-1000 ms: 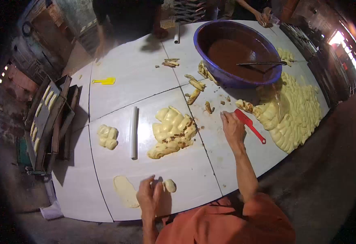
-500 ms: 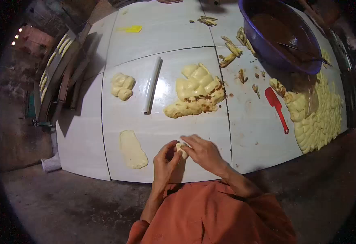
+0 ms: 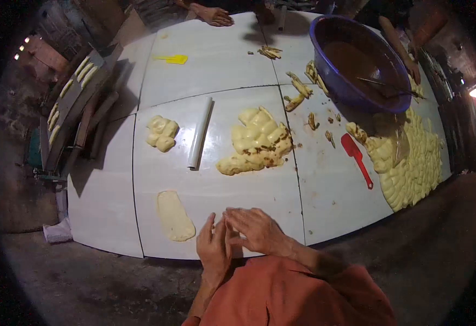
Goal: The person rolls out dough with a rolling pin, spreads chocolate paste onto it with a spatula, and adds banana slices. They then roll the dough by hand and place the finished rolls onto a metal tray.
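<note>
Flattened dough piece (image 3: 176,216) lies flat on the tabletop (image 3: 216,70), near the edge closest to us, just left of our left hand (image 3: 214,247). Our right hand (image 3: 259,232) is beside the left, both low over the same edge. Fingers curl in toward each other, tips close together; what sits between them is mostly hidden, so we can't tell whether they grip anything.

Past the flattened piece we have a small dough cluster (image 3: 162,133), then the white rod (image 3: 200,133) to its right, lying lengthwise away from us. Right of the rod: dough mound (image 3: 257,138), brown bits on its lower part and right side.

Further right, red scraper (image 3: 356,155) lies flat, with a wide spread of dough lumps (image 3: 414,168) beyond it. Purple basin (image 3: 325,57) stands behind, brown contents (image 3: 355,57) inside, dark-handled utensil (image 3: 382,84) leaning in. Dough scraps (image 3: 299,89) lie left of the basin.

Far left: yellow scraper (image 3: 173,59), and a tilted tray (image 3: 76,99) bearing pale strips (image 3: 89,75). Another person's hand (image 3: 214,15) rests at the far edge.
</note>
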Available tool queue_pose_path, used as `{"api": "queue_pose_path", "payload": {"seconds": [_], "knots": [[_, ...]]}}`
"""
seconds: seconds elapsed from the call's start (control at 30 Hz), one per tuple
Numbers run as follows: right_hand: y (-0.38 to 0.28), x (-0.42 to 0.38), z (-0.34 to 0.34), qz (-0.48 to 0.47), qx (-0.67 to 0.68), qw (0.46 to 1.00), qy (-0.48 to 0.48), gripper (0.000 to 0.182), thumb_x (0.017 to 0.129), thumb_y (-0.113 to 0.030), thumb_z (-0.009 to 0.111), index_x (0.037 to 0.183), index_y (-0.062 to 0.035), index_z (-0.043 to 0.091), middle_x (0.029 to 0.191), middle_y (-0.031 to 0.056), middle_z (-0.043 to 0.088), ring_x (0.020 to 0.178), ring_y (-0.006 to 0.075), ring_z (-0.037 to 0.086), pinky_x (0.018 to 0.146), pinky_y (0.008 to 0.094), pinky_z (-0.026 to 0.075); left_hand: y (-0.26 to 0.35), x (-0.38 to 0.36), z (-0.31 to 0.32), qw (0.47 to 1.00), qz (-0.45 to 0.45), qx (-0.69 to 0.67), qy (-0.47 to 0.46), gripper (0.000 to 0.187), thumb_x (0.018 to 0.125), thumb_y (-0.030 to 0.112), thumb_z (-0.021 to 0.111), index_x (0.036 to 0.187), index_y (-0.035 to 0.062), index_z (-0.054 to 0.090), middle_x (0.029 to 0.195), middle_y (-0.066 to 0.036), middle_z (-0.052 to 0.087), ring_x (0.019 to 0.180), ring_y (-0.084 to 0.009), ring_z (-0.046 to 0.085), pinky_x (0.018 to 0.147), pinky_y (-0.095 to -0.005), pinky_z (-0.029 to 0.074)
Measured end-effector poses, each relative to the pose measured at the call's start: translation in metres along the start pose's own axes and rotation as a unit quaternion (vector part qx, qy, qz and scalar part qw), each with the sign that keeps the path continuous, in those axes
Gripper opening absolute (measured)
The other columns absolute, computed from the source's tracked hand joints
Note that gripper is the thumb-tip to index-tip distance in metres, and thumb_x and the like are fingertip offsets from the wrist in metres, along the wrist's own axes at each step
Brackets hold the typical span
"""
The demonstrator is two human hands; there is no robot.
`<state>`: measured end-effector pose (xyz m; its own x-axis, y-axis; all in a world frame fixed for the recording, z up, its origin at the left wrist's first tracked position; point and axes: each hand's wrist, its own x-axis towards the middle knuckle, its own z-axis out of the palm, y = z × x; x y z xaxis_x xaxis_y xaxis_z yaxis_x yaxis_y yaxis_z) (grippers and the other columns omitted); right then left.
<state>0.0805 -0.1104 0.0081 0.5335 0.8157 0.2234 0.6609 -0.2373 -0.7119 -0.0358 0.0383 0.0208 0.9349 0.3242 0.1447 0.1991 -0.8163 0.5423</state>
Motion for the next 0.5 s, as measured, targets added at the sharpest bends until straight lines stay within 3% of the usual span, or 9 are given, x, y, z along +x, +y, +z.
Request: {"api": "queue_pose_path", "payload": {"seconds": [0.07,0.1,0.17,0.23,0.4,0.43,0.5], "knots": [[0.007,-0.017,0.012,-0.006,-0.107,0.991,-0.082,0.076,0.098,-0.06,0.059,0.153,-0.0094,0.05,0.161,0.0143,0.046,0.148,0.0293,0.046,0.12,0.0596,0.032,-0.017,-0.017,0.021,0.992,0.073,0.08,-0.069,0.049,0.101,0.021,0.065,0.145,0.0011,0.058,0.154,-0.022,0.052,0.143,-0.0362,0.05,0.111,-0.0556,0.039],[0.009,-0.022,0.009,-0.01,-0.112,0.99,-0.08,0.076,0.098,-0.06,0.059,0.153,-0.0094,0.05,0.161,0.0143,0.046,0.148,0.0293,0.046,0.12,0.0596,0.032,-0.017,-0.017,0.028,0.988,0.065,0.104,-0.097,0.063,0.103,0.035,0.061,0.153,-0.0002,0.048,0.161,-0.02,0.046,0.15,-0.0364,0.04,0.116,-0.067,0.027],[0.013,-0.027,0.004,0.002,-0.198,0.975,-0.104,0.081,0.103,-0.069,0.04,0.157,-0.0085,0.045,0.163,0.0114,0.044,0.153,0.0264,0.038,0.122,0.0694,0.019,-0.02,-0.022,0.025,0.981,0.071,0.143,-0.114,0.068,0.103,0.039,0.06,0.155,-0.0001,0.044,0.162,-0.02,0.044,0.151,-0.0362,0.039,0.116,-0.0705,0.023],[0.015,-0.029,0.004,0.007,-0.199,0.975,-0.098,0.082,0.102,-0.069,0.041,0.158,-0.0095,0.044,0.164,0.0095,0.043,0.154,0.0264,0.036,0.121,0.0718,0.017,-0.019,-0.019,0.016,0.971,0.07,0.162,-0.158,0.077,0.102,0.048,0.059,0.159,0.0004,0.038,0.165,-0.021,0.039,0.153,-0.0392,0.035,0.115,-0.0789,0.015],[0.024,-0.029,-0.001,0.012,-0.213,0.97,-0.117,0.08,0.101,-0.069,0.042,0.158,-0.0139,0.045,0.166,0.0085,0.04,0.155,0.0286,0.034,0.122,0.0727,0.015,-0.02,-0.022,0.01,0.978,0.075,0.11,-0.16,0.076,0.102,0.049,0.061,0.159,0.0019,0.04,0.161,-0.026,0.041,0.152,-0.0474,0.031,0.114,-0.079,0.016],[0.023,-0.028,-0.003,0.003,-0.176,0.982,-0.075,0.077,0.102,-0.068,0.043,0.156,-0.0133,0.048,0.163,0.0101,0.044,0.153,0.0305,0.038,0.121,0.0725,0.017,-0.021,-0.024,0.01,0.974,0.081,0.115,-0.177,0.077,0.101,0.048,0.062,0.158,0.0025,0.04,0.162,-0.028,0.038,0.153,-0.0482,0.029,0.116,-0.0782,0.014],[0.025,-0.028,-0.011,0.036,-0.107,0.994,-0.007,0.063,0.102,-0.052,0.059,0.149,-0.0102,0.054,0.154,0.0139,0.053,0.144,0.0325,0.047,0.12,0.0628,0.03,-0.02,-0.03,0.011,0.975,0.091,0.092,-0.183,0.075,0.101,0.047,0.062,0.158,0.0028,0.04,0.164,-0.03,0.034,0.154,-0.0508,0.025,0.118,-0.0766,0.012]]}}
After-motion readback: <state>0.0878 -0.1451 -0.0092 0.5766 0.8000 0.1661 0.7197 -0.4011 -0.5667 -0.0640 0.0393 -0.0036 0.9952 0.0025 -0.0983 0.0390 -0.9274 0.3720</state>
